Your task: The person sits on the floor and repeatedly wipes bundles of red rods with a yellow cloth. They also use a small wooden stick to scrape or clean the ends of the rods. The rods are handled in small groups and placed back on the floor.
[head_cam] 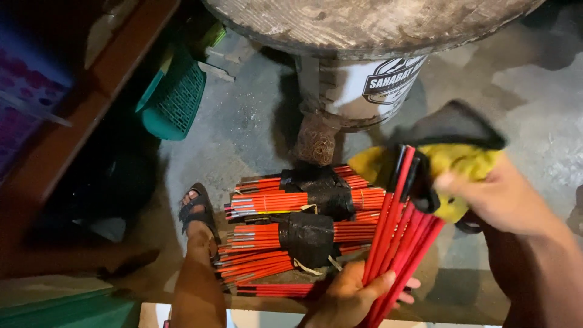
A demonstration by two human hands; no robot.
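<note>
My left hand [349, 296] grips a bunch of several thin red rods [398, 240] near their lower ends, holding them slanted up to the right. My right hand [504, 197] presses a yellow and black cloth [452, 161] against the upper part of the rods. Below them on the floor lie bundles of red rods [267, 243] wrapped around the middle with black plastic [306, 237], stacked in two or three layers.
A round wooden tabletop [364, 21] rests on a white bucket [370, 85] ahead. A teal plastic basket [176, 100] leans at the left beside a wooden shelf [91, 91]. My sandalled foot [197, 212] stands left of the bundles on the concrete floor.
</note>
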